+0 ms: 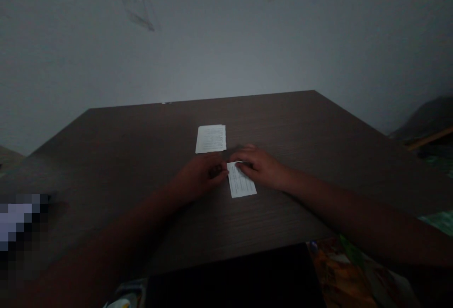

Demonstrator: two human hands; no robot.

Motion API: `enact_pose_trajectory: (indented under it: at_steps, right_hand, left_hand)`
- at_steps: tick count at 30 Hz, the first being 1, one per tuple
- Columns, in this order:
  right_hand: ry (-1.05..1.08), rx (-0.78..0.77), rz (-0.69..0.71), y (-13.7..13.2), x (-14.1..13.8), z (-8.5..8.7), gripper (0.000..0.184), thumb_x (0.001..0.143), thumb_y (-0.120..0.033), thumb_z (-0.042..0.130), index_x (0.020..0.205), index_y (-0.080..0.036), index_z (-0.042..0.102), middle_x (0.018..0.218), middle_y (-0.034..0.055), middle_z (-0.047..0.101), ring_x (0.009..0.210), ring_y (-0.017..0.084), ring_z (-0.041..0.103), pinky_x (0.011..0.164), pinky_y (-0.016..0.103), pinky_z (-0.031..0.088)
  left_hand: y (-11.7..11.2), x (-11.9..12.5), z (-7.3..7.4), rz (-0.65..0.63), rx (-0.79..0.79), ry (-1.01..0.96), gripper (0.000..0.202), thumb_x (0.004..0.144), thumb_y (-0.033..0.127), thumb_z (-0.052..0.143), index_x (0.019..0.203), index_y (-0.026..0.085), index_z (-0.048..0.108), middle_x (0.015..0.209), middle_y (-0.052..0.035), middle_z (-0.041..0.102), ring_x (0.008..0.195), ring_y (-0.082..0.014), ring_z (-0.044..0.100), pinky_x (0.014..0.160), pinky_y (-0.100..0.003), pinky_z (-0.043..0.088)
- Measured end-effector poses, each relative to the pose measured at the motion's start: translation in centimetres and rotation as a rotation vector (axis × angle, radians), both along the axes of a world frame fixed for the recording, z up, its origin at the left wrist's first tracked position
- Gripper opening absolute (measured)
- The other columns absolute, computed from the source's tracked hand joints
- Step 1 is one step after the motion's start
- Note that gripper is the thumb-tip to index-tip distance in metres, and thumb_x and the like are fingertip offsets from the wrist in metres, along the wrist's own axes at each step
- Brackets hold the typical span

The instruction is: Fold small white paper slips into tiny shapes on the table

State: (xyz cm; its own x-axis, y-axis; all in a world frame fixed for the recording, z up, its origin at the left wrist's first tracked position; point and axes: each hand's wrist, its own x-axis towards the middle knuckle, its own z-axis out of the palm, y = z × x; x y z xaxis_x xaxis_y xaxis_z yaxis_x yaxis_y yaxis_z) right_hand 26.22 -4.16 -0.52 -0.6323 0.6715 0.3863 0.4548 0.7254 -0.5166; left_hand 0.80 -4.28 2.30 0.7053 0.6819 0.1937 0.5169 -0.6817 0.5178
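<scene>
A small printed sheet of paper (242, 183) is between my hands, tilted slightly on the dark table. My left hand (203, 173) is closed at its upper left corner, thumb and fingertips pinched together there. From the right, my right hand (260, 165) grips the upper part, its thumb on the printed face and its fingers curled around the far edge. Behind my left hand lies a small stack of similar printed sheets (211, 138), its edges slightly uneven. How many sheets are in my hands I cannot tell.
The wooden table (141, 133) reaches to a pale wall (226, 53). A blurred-out object (19, 218) lies at the left. Along the near edge is a black flat surface (233, 279), with colourful patterned material (347, 270) to its right. The light is dim.
</scene>
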Motion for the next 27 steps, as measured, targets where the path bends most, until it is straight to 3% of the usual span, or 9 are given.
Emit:
enact_pose_trajectory:
  at_steps: [4, 7, 13, 17, 22, 27]
  right_hand:
    - [-0.037, 0.033, 0.020, 0.5, 0.1, -0.7, 0.025, 0.106, -0.018, 0.057, 0.122, -0.022, 0.076, 0.112, 0.0091, 0.080, 0.109, 0.026, 0.068, 0.102, 0.046, 0.052]
    - [-0.036, 0.065, 0.010, 0.8, 0.1, -0.9, 0.025, 0.106, -0.019, 0.058, 0.123, -0.024, 0.075, 0.115, 0.0084, 0.081, 0.110, 0.025, 0.068, 0.103, 0.046, 0.052]
    - [-0.063, 0.206, -0.031, 1.0, 1.0, 0.5, 0.034, 0.101, -0.010, 0.054, 0.127, -0.020, 0.073, 0.123, 0.0106, 0.079, 0.117, 0.026, 0.068, 0.108, 0.048, 0.049]
    - [-0.186, 0.187, 0.009, 0.4, 1.1, 1.3, 0.040, 0.098, -0.005, 0.052, 0.128, -0.018, 0.074, 0.124, 0.0120, 0.078, 0.117, 0.027, 0.068, 0.107, 0.048, 0.052]
    - [-0.367, 0.117, 0.024, -0.4, 0.5, 1.2, 0.047, 0.099, -0.004, 0.054, 0.139, -0.020, 0.073, 0.135, 0.0133, 0.076, 0.122, 0.029, 0.068, 0.110, 0.049, 0.052]
    - [-0.491, 0.164, -0.062, -0.8, 0.2, 1.0, 0.049, 0.101, -0.009, 0.060, 0.144, -0.028, 0.073, 0.144, 0.0117, 0.071, 0.132, 0.033, 0.060, 0.109, 0.052, 0.050]
  left_hand:
    - [0.1, -0.3, 0.1, -0.274, 0.124, 0.085, 0.017, 0.105, 0.017, 0.058, 0.111, 0.017, 0.075, 0.117, -0.0089, 0.077, 0.112, -0.0233, 0.071, 0.104, -0.038, 0.055]
    - [0.2, -0.4, -0.1, -0.349, 0.162, 0.154, 0.023, 0.103, 0.011, 0.059, 0.117, 0.018, 0.076, 0.129, -0.0092, 0.077, 0.124, -0.0237, 0.070, 0.115, -0.038, 0.052]
    - [0.3, -0.4, -0.3, -0.202, 0.238, 0.290, 0.027, 0.102, 0.012, 0.063, 0.125, 0.018, 0.077, 0.131, -0.0106, 0.076, 0.123, -0.0276, 0.071, 0.117, -0.048, 0.052]
    - [0.0, -0.2, -0.1, -0.074, 0.229, 0.344, 0.029, 0.100, 0.016, 0.067, 0.128, 0.016, 0.076, 0.126, -0.0138, 0.073, 0.122, -0.0328, 0.068, 0.111, -0.055, 0.054]
    - [0.2, -0.4, -0.6, -0.068, 0.170, 0.289, 0.031, 0.098, 0.018, 0.066, 0.127, 0.019, 0.076, 0.123, -0.0127, 0.070, 0.120, -0.0323, 0.066, 0.111, -0.053, 0.053]
    - [0.4, -1.0, -0.9, -0.107, 0.127, 0.271, 0.042, 0.092, 0.014, 0.065, 0.132, 0.023, 0.075, 0.128, -0.0117, 0.070, 0.123, -0.0311, 0.065, 0.115, -0.050, 0.050]
